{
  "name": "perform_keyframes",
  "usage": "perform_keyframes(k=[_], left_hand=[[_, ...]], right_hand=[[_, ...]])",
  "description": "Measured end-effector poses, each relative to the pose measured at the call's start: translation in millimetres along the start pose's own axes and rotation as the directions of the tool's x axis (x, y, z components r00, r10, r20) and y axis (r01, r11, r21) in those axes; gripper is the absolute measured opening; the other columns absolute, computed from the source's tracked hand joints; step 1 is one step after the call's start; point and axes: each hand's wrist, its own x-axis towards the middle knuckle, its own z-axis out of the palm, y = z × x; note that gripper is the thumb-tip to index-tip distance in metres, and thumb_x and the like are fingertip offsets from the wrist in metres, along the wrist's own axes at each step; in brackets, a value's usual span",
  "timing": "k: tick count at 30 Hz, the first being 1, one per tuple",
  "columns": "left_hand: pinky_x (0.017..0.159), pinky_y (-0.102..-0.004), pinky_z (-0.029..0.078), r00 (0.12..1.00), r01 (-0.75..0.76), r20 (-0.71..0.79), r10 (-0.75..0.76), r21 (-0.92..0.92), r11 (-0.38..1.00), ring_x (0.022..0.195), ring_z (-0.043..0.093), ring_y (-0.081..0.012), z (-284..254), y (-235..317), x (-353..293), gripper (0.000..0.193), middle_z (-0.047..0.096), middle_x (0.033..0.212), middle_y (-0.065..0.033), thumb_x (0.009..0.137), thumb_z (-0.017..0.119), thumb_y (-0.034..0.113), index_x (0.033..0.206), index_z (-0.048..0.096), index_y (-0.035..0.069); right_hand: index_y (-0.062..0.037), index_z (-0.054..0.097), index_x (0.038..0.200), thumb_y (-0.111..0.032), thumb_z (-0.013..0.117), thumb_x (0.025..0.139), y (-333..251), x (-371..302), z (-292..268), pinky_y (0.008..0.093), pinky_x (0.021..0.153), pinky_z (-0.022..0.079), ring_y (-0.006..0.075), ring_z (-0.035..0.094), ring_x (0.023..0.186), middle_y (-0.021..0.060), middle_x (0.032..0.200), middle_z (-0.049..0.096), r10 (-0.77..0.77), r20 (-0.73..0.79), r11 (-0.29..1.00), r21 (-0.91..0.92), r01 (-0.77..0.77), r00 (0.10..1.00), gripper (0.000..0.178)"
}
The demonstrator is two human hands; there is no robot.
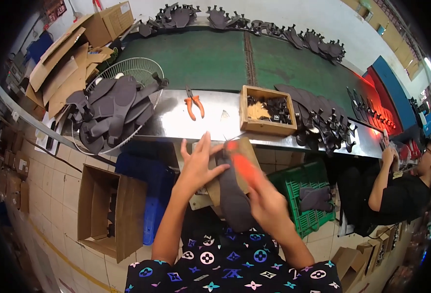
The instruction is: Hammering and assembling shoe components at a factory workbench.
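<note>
A dark grey sandal sole (234,195) lies lengthwise in front of me over a brown board (245,149). My left hand (199,161) is open, fingers spread, with its thumb and fingertips against the far end of the sole. My right hand (269,207) is closed around an orange-red handled tool (245,166), smeared by motion. The tool's far end meets the top of the sole near my left fingertips; its working tip is too blurred to make out. Beyond my hands, orange-handled pliers (194,105) lie on the metal bench edge (169,115).
A wooden box (268,128) holds small black parts. Sandal soles with straps fill a wire basket (149,117) at left, and others lie right of the box. Behind runs a green conveyor belt (201,61). A cardboard box (130,215) and green crate (298,222) flank me; a co-worker (401,188) sits right.
</note>
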Motion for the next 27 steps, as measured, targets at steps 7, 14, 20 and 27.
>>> perform_keyframes(k=[7, 14, 20, 27], left_hand=[[0.114, -0.0691, -0.009, 0.995, -0.001, 0.104, 0.006, -0.047, 0.999, 0.148, 0.029, -0.0302, -7.0, 4.6, 6.9, 0.065, 0.051, 0.148, -0.004, 0.086, 0.07, 0.048, 0.142, 0.054, 0.019], [0.108, -0.0638, 0.03, 0.963, -0.233, -0.143, 0.23, -0.008, 0.972, 0.123, 0.059, -0.0309, -14.1, 4.1, -11.4, 0.029, 0.072, 0.115, -0.0027, 0.092, 0.065, 0.026, 0.117, 0.071, 0.014], [0.064, -0.0308, 0.048, 0.961, 0.11, 0.231, 0.155, -0.828, 0.55, 0.069, 0.063, -0.0201, -68.0, 84.7, -77.4, 0.025, 0.062, 0.077, -0.0095, 0.099, 0.06, 0.019, 0.106, 0.072, -0.002], [0.078, -0.0302, 0.052, 0.84, 0.398, 0.476, 0.261, -0.866, 0.302, 0.089, 0.071, -0.0233, -81.4, 100.0, -94.9, 0.023, 0.073, 0.096, -0.0147, 0.097, 0.061, 0.011, 0.107, 0.071, -0.006]], right_hand=[[0.0116, 0.049, 0.136, 0.005, 0.065, 0.086, -14.1, 7.1, -25.7, 0.0361, 0.085, 0.058, 0.033, 0.07, 0.103, 0.0232, 0.12, 0.067, -0.053, -0.087, 0.998, 0.041, 0.056, 0.995, 0.053], [0.0056, 0.056, 0.132, 0.005, 0.062, 0.089, -3.2, 10.6, -34.1, 0.0359, 0.072, 0.056, 0.0322, 0.071, 0.087, 0.0206, 0.111, 0.068, 0.203, 0.019, 0.97, 0.133, -0.204, 0.979, 0.044], [-0.0013, 0.054, 0.137, -0.004, 0.07, 0.085, 37.0, 9.4, -7.1, 0.0401, 0.07, 0.054, 0.0311, 0.066, 0.083, 0.0122, 0.099, 0.066, 0.028, 0.222, 0.983, -0.185, 0.014, 0.975, 0.054], [0.004, 0.065, 0.119, -0.014, 0.073, 0.087, 19.8, 34.6, -38.2, 0.0393, 0.078, 0.054, 0.0322, 0.066, 0.088, 0.0155, 0.107, 0.069, -0.39, 0.443, 0.893, 0.397, 0.213, 0.807, 0.038]])
